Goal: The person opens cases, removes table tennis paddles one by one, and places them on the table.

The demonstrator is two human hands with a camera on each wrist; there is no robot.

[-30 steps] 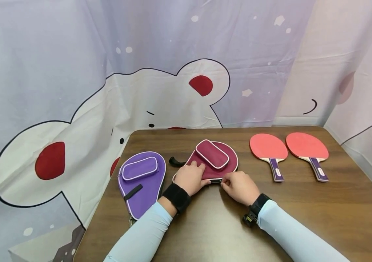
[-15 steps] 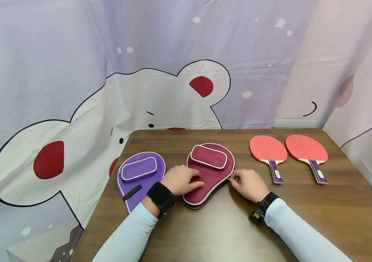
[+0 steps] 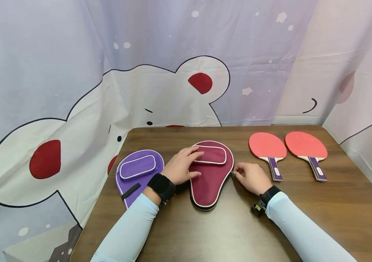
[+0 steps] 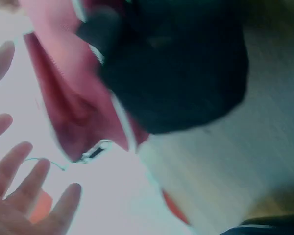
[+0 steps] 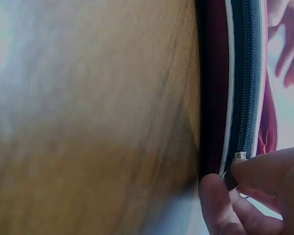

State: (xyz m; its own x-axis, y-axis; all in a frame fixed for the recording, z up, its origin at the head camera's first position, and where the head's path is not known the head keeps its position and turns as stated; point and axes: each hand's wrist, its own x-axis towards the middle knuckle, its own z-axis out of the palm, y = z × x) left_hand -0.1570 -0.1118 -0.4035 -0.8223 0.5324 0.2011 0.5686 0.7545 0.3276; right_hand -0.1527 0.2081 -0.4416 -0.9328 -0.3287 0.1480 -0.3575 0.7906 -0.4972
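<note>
A maroon paddle-shaped zip case (image 3: 206, 182) with white piping and a front pocket lies mid-table, its narrow end toward me. My right hand (image 3: 252, 178) pinches the zipper pull (image 5: 230, 180) at the case's right side, between thumb and forefinger. Above the slider in the right wrist view, the zipper teeth (image 5: 247, 88) look meshed. My left hand (image 3: 180, 165) is at the case's left edge, fingers spread and fairly straight, fingertips by the pocket (image 3: 212, 155); whether they touch cannot be told. The left wrist view is blurred, showing those spread fingers (image 4: 63, 208) and the maroon fabric (image 4: 73, 93).
A purple case (image 3: 140, 174) of the same shape lies to the left, partly behind my left arm. Two red table tennis paddles (image 3: 267, 145) lie side by side at the right. A patterned curtain (image 3: 159, 43) hangs behind the wooden table (image 3: 231, 233).
The maroon case has turned, its narrow end swinging from the left to point toward me. My left hand shifted left, then farther up along it. My right hand moved slightly right, still at the zipper.
</note>
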